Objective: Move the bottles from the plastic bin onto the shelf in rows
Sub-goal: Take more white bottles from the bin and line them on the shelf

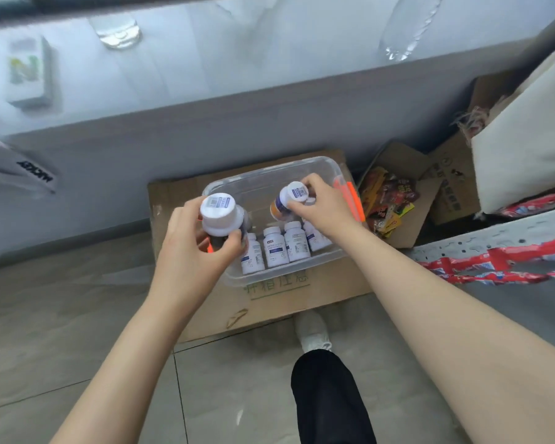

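A clear plastic bin with orange latches sits on a flat cardboard box on the floor. Several white bottles with blue labels lie in its near part. My left hand grips a white-capped bottle above the bin's left end. Over the right half of the bin, my right hand holds a second white-capped bottle by its top, tilted. A pale shelf surface runs across the top of the view.
On the pale surface stand a small box, a clear glass and a clear bottle. Open cardboard boxes with snack packets lie right of the bin. A perforated rack with red wrappers is at right. My shoe stands behind the cardboard.
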